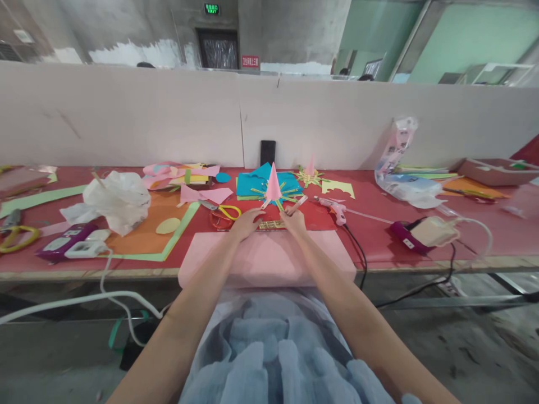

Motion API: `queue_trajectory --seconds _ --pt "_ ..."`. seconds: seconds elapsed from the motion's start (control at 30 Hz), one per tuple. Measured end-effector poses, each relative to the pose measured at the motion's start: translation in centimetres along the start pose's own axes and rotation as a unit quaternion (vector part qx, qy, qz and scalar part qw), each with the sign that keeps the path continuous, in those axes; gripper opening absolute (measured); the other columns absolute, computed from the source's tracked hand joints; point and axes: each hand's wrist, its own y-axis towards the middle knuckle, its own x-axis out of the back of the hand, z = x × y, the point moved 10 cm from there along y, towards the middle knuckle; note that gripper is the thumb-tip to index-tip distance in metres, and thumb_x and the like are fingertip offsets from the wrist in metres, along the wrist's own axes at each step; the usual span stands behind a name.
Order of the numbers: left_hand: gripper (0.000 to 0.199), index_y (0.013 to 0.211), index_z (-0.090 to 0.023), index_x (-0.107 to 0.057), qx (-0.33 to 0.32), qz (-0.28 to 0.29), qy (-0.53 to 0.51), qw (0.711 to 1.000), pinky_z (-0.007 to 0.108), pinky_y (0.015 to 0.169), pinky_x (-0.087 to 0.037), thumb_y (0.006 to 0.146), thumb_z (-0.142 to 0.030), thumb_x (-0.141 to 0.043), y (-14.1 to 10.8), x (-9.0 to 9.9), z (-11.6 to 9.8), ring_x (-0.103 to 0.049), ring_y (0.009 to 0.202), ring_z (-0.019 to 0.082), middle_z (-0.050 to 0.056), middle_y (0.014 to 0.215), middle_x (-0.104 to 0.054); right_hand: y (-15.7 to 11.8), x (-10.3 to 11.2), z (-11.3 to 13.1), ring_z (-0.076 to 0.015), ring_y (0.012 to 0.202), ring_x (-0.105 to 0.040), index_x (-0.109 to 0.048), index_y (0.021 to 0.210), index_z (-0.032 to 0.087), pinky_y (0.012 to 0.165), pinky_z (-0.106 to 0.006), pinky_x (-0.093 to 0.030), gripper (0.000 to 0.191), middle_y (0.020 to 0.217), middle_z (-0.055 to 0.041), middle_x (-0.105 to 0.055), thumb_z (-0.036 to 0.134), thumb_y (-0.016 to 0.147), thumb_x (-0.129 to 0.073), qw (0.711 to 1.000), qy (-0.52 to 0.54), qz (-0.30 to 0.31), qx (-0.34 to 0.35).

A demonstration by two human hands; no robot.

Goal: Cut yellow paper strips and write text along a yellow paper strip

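So, how are your arms set?

Both reach forward, converging from the lower corners, wrists low over the pink padding (pixel 269 258) at the front edge. My right hand (pixel 293 216) is closed around a slim pinkish stick (pixel 297 205), which slants up to the right. My left hand (pixel 247 223) rests with its fingers curved toward the green strips; whether they pinch one, I cannot tell

And the piece itself?

Just beyond my fingertips: a pink cone (pixel 273 185), upright, with green strips (pixel 288 192) spreading out around its foot, near the blue sheets (pixel 248 182). A similar piece (pixel 310 171) stands farther back to the right

What about the surface and the room?

Well, the surface (pixel 370 224) is red. Yellow-handled scissors (pixel 229 211) lie near my left hand, and a pink glue gun (pixel 336 210) lies to the right of my right one. A pale partition (pixel 168 118) runs along the back; above it show a grey wall, a dark doorway (pixel 218 47) and a green exit sign (pixel 211 9)

Anything hard to make out?

Yes: the small yellowish pieces (pixel 272 225) between my hands are too tiny to read, my hands cover part of the strips, and the frame cuts off the pink box (pixel 497 171) at the right
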Motion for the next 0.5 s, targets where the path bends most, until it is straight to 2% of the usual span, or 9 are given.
queue_trajectory --seconds 0.5 --pt "0.034 0.118 -0.020 -0.058 0.001 0.000 -0.005 1.000 0.035 0.110 -0.032 0.086 -0.021 -0.046 0.03 -0.02 -0.06 -0.047 0.125 0.018 0.005 0.133 -0.053 -0.03 0.55 0.34 -0.0099 0.048 -0.041 -0.031 0.050 0.021 0.051 -0.021 -0.030 0.030 0.046 0.0056 -0.037 0.030 0.070 -0.051 1.000 -0.010 -0.019 0.009"
